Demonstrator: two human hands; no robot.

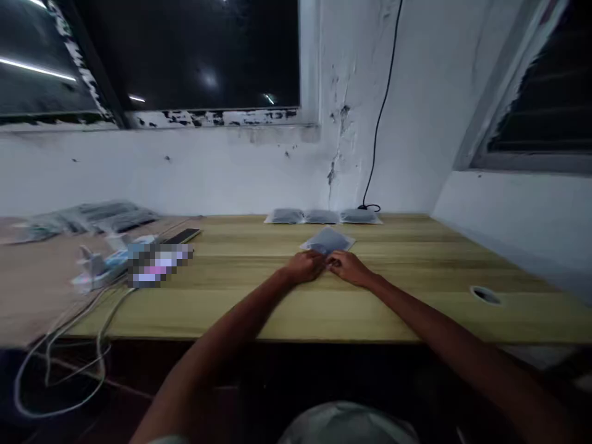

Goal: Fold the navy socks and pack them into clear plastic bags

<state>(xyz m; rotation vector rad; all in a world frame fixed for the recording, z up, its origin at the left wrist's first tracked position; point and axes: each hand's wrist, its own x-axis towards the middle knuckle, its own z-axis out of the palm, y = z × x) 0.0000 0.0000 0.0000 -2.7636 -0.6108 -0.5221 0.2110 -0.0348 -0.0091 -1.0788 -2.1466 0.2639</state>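
A frosted plastic bag [328, 238] with something dark inside lies on the wooden table, turned so that a corner points to the wall. At its near end my left hand [306, 266] is closed, fingers curled on the bag's edge. My right hand [349, 267] pinches the same edge just to the right, almost touching the left. The fingers hide that part of the bag. Behind it, along the wall, three similar filled bags [322, 216] lie side by side.
More clear bags [92, 219] are piled at the back left. A power strip [113, 266] with plugs and white cables [102, 345] sits left, near a dark flat phone-like object [183, 236]. A round cable hole [485, 295] opens at right. A black cord [380, 117] hangs down the wall.
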